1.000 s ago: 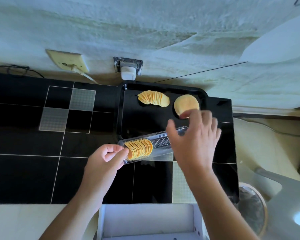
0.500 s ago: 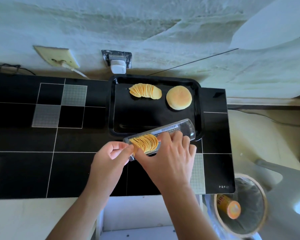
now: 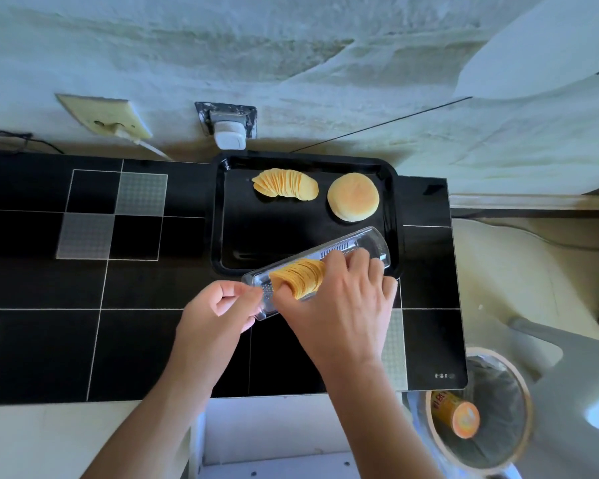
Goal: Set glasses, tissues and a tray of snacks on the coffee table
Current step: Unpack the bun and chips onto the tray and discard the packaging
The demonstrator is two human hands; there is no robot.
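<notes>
Left hand [image 3: 218, 316] pinches the sleeve [image 3: 325, 267] end over the tray [image 3: 218, 216] rim; right hand [image 3: 339, 302] fingers curl around the chips [image 3: 300, 278]. Squeezing could crack them or spill some onto the bench [image 3: 83, 340].

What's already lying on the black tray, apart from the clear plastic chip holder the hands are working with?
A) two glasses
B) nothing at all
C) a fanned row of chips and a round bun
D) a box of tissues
C: on the black tray lie a fanned row of chips and, to its right, a round bun.
</notes>
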